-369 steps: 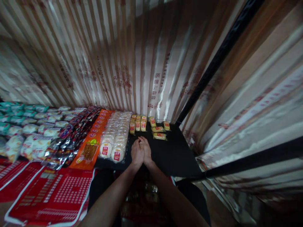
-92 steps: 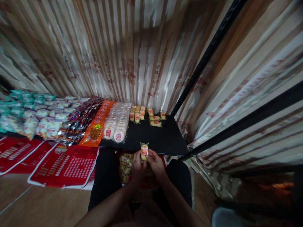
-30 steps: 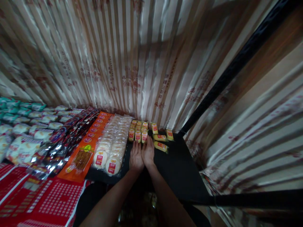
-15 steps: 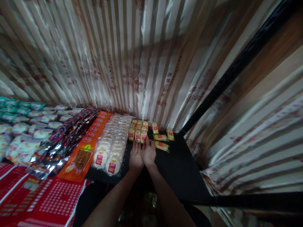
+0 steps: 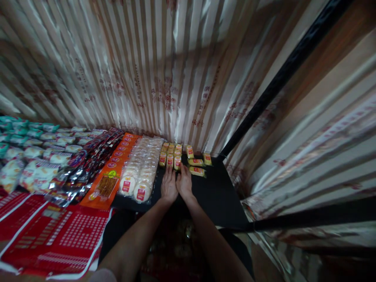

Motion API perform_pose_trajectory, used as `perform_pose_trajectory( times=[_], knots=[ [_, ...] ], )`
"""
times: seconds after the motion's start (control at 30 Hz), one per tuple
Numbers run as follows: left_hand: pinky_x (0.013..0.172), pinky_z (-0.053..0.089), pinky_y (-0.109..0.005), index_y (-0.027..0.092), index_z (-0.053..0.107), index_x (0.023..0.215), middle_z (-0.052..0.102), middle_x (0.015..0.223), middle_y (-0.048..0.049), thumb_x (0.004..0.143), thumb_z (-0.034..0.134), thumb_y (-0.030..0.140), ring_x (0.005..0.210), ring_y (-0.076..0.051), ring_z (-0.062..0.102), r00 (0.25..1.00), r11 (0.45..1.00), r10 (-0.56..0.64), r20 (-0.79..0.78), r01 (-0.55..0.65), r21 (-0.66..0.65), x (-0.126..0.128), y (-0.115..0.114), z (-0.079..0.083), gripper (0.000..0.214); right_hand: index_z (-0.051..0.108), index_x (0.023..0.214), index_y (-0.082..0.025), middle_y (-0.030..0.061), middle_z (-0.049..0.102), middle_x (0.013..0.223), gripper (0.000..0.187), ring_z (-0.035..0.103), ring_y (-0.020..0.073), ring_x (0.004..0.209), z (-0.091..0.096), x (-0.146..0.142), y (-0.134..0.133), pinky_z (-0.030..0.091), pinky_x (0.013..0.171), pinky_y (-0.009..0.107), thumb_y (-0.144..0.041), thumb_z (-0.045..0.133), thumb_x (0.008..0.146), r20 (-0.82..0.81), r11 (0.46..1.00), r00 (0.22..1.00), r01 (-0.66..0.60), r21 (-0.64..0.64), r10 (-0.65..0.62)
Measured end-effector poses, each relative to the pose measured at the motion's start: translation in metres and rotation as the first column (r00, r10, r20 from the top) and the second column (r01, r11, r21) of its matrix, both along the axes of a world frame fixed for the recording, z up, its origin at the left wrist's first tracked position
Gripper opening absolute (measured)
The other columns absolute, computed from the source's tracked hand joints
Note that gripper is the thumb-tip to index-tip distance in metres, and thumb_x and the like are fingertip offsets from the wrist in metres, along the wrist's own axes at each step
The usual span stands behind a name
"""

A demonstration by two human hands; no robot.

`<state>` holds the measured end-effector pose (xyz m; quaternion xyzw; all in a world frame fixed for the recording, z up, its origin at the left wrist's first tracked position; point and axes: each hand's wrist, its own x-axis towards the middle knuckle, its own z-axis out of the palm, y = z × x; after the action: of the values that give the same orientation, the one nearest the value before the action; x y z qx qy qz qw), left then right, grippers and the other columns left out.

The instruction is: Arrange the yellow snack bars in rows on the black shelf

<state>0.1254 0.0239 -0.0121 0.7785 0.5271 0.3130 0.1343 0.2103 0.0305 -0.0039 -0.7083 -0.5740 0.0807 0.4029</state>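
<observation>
Small yellow packaged snacks with red labels [image 5: 170, 159] stand in close rows on a black shelf [image 5: 217, 196]. My left hand [image 5: 169, 185] lies flat at the near end of these rows, its fingers stretched forward and the tips at the front packets. Beside it, my right hand [image 5: 184, 182] also has its fingers extended, with the tips at the front right packet [image 5: 177, 162]. Neither hand grips anything that I can see. Just right of the rows lie several loose yellow packets, among them one lying crosswise [image 5: 197, 171] near my right hand.
To the left are clear-wrapped round white crackers [image 5: 141, 192], orange bags of sticks [image 5: 107, 186], dark shiny packets [image 5: 85, 166] and white-and-green packets [image 5: 44, 172]. A red printed sheet [image 5: 70, 239] hangs in front. A black post [image 5: 264, 98] and striped curtain [image 5: 176, 78] border the shelf.
The view has shifted slightly, so the shelf appears a little higher. Both hands stay at the front of the yellow rows, with the right fingertips slightly more together. The packets look much the same.
</observation>
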Motion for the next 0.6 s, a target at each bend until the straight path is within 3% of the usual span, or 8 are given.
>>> perform_pose_trajectory(
  times=[0.1,0.23,0.4,0.5,0.6],
  knots=[
    [0.106,0.032,-0.041,0.006,0.049,0.119,0.039,0.137,-0.0174,0.085,0.036,0.019,0.132,-0.025,0.026,1.0,1.0,0.007,0.018,-0.006,-0.011,-0.003,-0.016,0.008,0.038,0.049,0.123,-0.013,0.0121,0.05,0.123,0.048,0.042,0.0207,0.117,0.008,-0.002,-0.021,0.035,0.099,0.037,-0.012,0.035,0.077,-0.005,1.0,1.0,-0.023,0.012,0.023],
    [0.097,0.04,-0.037,0.014,0.054,0.109,0.056,0.116,-0.0117,0.08,0.036,0.009,0.113,-0.02,0.047,0.997,0.999,-0.028,0.076,0.03,-0.022,-0.01,-0.048,0.011,0.035,0.054,0.113,-0.013,0.0118,0.058,0.108,0.037,0.053,0.0182,0.102,0.014,-0.002,-0.061,0.042,0.091,0.033,-0.018,0.033,0.083,-0.082,0.996,0.996,-0.042,0.073,0.047],
    [0.081,0.045,-0.029,0.017,0.058,0.087,0.06,0.085,-0.0058,0.081,0.032,0.011,0.084,-0.015,0.054,0.973,0.981,-0.184,0.139,0.191,-0.037,-0.021,-0.105,0.001,0.027,0.057,0.1,-0.016,0.0045,0.062,0.078,0.033,0.058,0.0143,0.073,0.011,-0.001,-0.123,0.045,0.073,0.026,-0.031,0.029,0.089,-0.205,0.998,0.978,-0.028,0.062,0.041],
    [0.079,0.044,-0.026,0.018,0.057,0.081,0.059,0.081,-0.0048,0.085,0.031,0.016,0.079,-0.013,0.054,0.951,0.946,-0.281,0.127,0.297,-0.132,-0.028,-0.137,-0.009,0.027,0.058,0.093,-0.017,0.0035,0.063,0.074,0.035,0.058,0.0133,0.069,0.003,-0.002,-0.158,0.044,0.068,0.023,-0.033,0.027,0.09,-0.186,0.998,0.982,-0.046,-0.045,0.037],
    [0.085,0.043,-0.03,0.017,0.057,0.095,0.061,0.096,-0.0085,0.083,0.036,0.017,0.091,-0.017,0.055,0.931,0.877,-0.352,0.098,0.364,-0.313,-0.032,-0.159,-0.022,0.024,0.06,0.087,-0.017,0.0077,0.066,0.086,0.034,0.06,0.0161,0.081,-0.009,-0.003,-0.18,0.042,0.075,0.025,-0.027,0.028,0.089,-0.01,0.942,0.997,-0.075,-0.328,0.076]
  ],
)
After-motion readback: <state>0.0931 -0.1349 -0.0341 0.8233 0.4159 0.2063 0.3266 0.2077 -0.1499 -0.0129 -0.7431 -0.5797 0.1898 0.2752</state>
